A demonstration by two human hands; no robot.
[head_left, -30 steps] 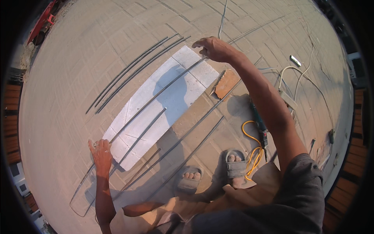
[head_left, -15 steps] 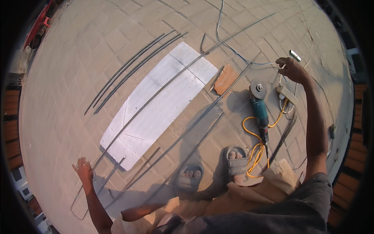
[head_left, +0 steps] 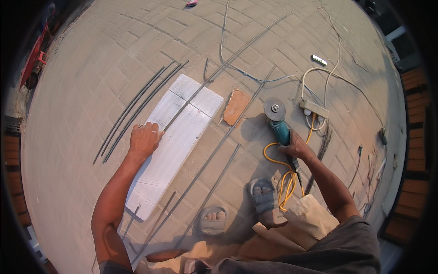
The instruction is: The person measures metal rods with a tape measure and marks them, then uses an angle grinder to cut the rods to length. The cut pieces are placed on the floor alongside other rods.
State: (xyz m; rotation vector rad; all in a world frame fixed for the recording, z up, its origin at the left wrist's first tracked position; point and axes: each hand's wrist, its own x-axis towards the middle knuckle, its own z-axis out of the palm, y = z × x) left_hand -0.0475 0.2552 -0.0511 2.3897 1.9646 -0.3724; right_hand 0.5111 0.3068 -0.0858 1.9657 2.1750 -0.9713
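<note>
My left hand (head_left: 145, 138) is closed round a long thin metal rod (head_left: 188, 102), which lies slantwise over a white flat board (head_left: 185, 130) on the ground. The rod's far end runs out past the board's top edge. To the right, my right hand (head_left: 295, 145) is wrapped round the green body of an angle grinder (head_left: 281, 132). The grinder's round grey disc (head_left: 274, 109) faces up at its far end. A yellow cord (head_left: 265, 154) loops beside the grinder, near my sandalled feet. My palms and the rod stretch under my left hand are hidden.
Several dark rods (head_left: 129, 113) lie left of the board, with another long rod (head_left: 228, 133) to its right. A brown broken slab (head_left: 237, 107) sits between board and grinder. A beige socket strip (head_left: 315, 109) with cables stands right of the grinder. Paving blocks surround everything.
My left hand has moved up and right from the rod's lower part onto the rod over the board. My right hand has come down from beside the cable and taken hold of the angle grinder.
</note>
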